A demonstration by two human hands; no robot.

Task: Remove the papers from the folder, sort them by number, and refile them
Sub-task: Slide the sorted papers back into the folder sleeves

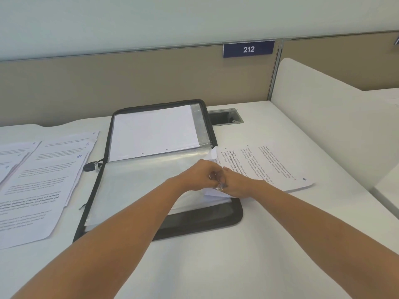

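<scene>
A black zip folder [200, 221] lay open on a white desk [216, 266], seen from above over two bare forearms. One clear sleeve [133, 186] covered the folder's near half. The far half showed one blank white page [153, 130] with punched holes along its near edge.

Both hands met at the sleeve's 3 o'clock edge. The left hand [198, 175] had its fingers curled tight, pinching the crumpled plastic there. The right hand [235, 186] touched it from the 3 o'clock side, fingers likewise curled narrow on that same edge. Its fingertips were hidden.

One printed sheet [269, 167] stuck out from under the hands toward 3 o'clock, lying flat on the desk beside the folder. A handwritten blue "4" marked its outer corner. Its body text ran sideways and was too small to read. Whether its hidden end sat inside the sleeve could not be told.

At 9 o'clock from the folder lay at least five overlapping printed papers [43, 180]. Each bore a blue handwritten number at a corner, too blurred to read surely.

At 12 o'clock, a tan partition carried one dark blue sign [248, 49] reading "212". One open cable port [225, 117] sat in the desk at the folder's 1 o'clock corner.
</scene>
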